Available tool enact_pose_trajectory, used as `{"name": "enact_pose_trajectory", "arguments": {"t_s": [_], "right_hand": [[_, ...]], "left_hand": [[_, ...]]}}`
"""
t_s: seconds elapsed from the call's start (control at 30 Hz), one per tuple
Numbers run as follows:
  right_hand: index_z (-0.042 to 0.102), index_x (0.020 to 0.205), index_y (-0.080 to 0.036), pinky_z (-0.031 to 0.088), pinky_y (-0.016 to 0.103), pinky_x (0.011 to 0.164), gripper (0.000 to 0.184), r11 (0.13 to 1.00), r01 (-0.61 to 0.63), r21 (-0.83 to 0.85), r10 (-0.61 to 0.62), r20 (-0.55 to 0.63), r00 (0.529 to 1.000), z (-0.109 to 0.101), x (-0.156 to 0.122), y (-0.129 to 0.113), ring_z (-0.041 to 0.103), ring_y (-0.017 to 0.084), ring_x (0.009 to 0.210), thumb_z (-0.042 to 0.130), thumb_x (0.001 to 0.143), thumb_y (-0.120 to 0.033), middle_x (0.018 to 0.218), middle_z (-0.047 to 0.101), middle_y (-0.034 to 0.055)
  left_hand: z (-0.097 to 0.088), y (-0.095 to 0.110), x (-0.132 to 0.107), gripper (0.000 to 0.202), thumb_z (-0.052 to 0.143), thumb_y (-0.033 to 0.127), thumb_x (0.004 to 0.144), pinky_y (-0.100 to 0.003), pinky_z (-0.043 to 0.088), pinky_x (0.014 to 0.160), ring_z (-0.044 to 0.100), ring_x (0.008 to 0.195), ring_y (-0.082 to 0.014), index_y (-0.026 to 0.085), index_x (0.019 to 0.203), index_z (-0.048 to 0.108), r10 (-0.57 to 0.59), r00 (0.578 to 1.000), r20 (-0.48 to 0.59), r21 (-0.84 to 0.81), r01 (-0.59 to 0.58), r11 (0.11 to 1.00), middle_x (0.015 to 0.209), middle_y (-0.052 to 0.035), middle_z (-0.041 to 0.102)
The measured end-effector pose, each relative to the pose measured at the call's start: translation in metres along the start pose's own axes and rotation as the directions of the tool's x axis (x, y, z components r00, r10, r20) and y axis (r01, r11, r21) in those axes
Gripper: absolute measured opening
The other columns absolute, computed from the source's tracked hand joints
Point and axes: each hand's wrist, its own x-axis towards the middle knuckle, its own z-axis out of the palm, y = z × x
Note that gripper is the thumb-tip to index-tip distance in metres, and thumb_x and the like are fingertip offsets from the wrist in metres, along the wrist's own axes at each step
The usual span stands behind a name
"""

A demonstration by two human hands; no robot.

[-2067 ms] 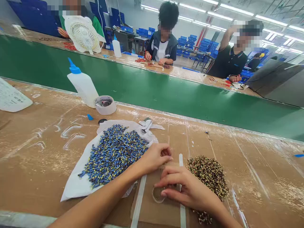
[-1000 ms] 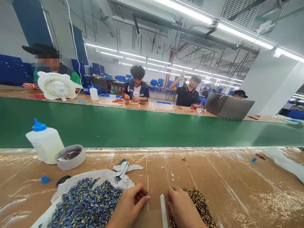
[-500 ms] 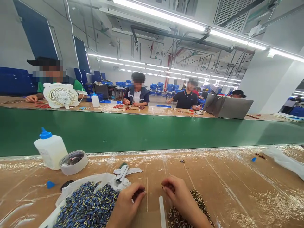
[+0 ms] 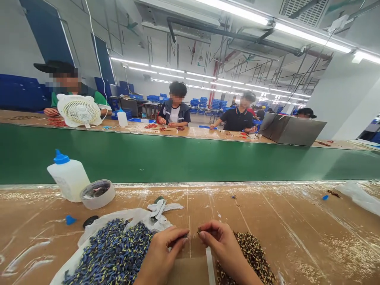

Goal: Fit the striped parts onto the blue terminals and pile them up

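My left hand is closed in a pinch beside the pile of small blue, black and yellow pieces. Whatever sits between its fingertips is too small to make out. A short gap away, my right hand pinches a small dark-and-gold piece between thumb and forefinger. Under and beside the right forearm lies a pile of small black-and-gold curved pieces, partly hidden by the arm. Below the hands, a pale strip lies on the brown tabletop.
A white bottle with a blue cap and a roll of tape stand at left. Crumpled white paper lies behind the piles. A green belt separates this table from one where several people sit, near a white fan.
My hands have come closer together, and the fingertips of the left have closed more. The view has shifted slightly, so the scene sits a little higher and further right.
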Motion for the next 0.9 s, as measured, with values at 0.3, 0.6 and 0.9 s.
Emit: {"name": "enact_pose_trajectory", "arguments": {"t_s": [0.3, 0.6, 0.9], "right_hand": [[0.072, 0.09, -0.016, 0.049, 0.029, 0.072, 0.027, 1.0, -0.005, -0.027, 0.005, 0.024, 1.0, 0.005, -0.01, -0.003, 0.065, 0.019, 0.078, 0.072, 0.08, -0.04, 0.084, 0.073, 0.0062], [0.073, 0.094, -0.016, 0.053, 0.034, 0.079, 0.028, 1.0, -0.01, -0.03, 0.013, 0.094, 0.996, 0.011, -0.016, -0.003, 0.068, 0.023, 0.085, 0.068, 0.083, -0.042, 0.087, 0.074, 0.008], [0.071, 0.093, -0.016, 0.055, 0.036, 0.079, 0.026, 0.999, -0.006, -0.032, 0.008, 0.063, 0.998, 0.013, -0.016, 0.007, 0.069, 0.023, 0.085, 0.067, 0.085, -0.04, 0.09, 0.073, 0.0095]], "left_hand": [[0.007, 0.006, -0.004, 0.018, 0.059, 0.025, 0.086, -0.027, 0.043, 0.075, 0.063, 0.081, -0.0189, 0.02, 0.091, 0.076, -0.02, 0.999, 0.041, -0.024, 0.021, 0.999, 0.086, -0.0032, 0.073], [0.009, 0.009, -0.006, 0.024, 0.055, 0.024, 0.09, -0.027, 0.042, 0.074, 0.062, 0.081, -0.0183, 0.024, 0.104, 0.075, 0.027, 0.999, 0.04, -0.027, -0.026, 0.999, 0.086, -0.0035, 0.072], [0.011, 0.012, -0.007, 0.024, 0.05, 0.018, 0.092, -0.026, 0.038, 0.069, 0.058, 0.077, -0.017, 0.018, 0.089, 0.074, 0.06, 0.994, 0.088, 0.091, -0.068, 0.994, 0.08, -0.0041, 0.068]]}}
